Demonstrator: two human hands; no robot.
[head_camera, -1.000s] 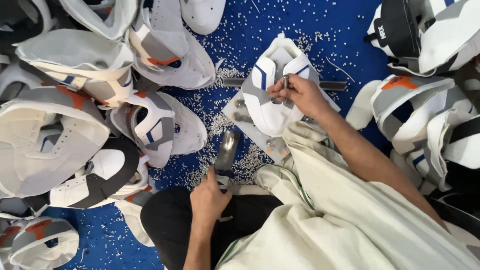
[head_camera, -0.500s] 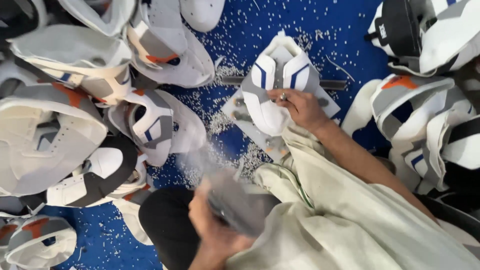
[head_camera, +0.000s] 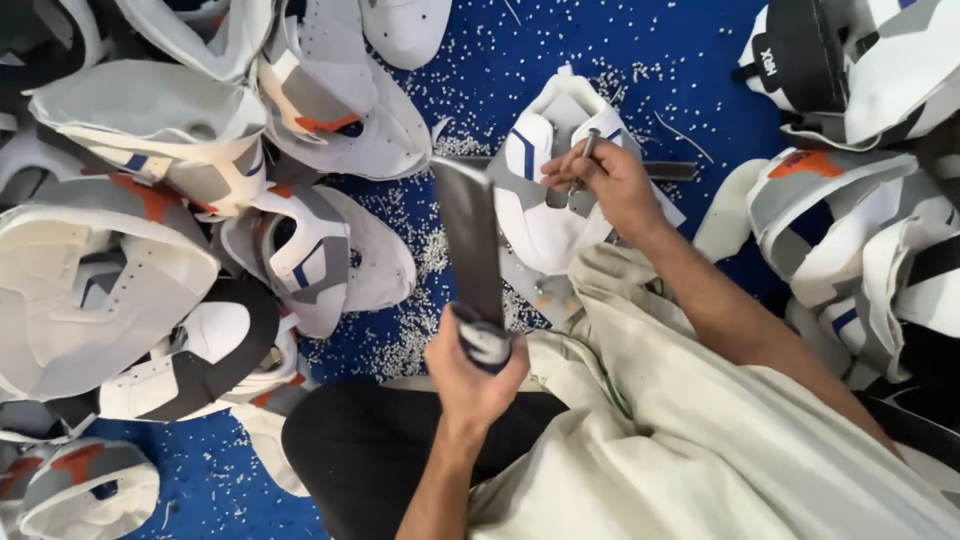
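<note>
My left hand (head_camera: 472, 368) grips the wrapped handle of a flat metal bar (head_camera: 468, 240) and holds it upright, raised above the floor. My right hand (head_camera: 605, 180) pinches a thin metal punch (head_camera: 582, 158) and rests it point-down on a white shoe upper with blue stripes (head_camera: 545, 195). That upper lies on a grey metal plate (head_camera: 668, 170) on the blue floor, just beyond my knee in pale cloth (head_camera: 640, 300).
Piles of white, grey and orange shoe uppers (head_camera: 150, 240) crowd the left side, and more lie at the right (head_camera: 850, 200). Small white punched-out bits (head_camera: 420, 330) litter the blue floor (head_camera: 500, 70). My dark trouser leg (head_camera: 350, 450) is at the bottom.
My left hand has swung the metal bar from low beside my knee up to a raised, upright position. My right hand stays on the upper with the punch.
</note>
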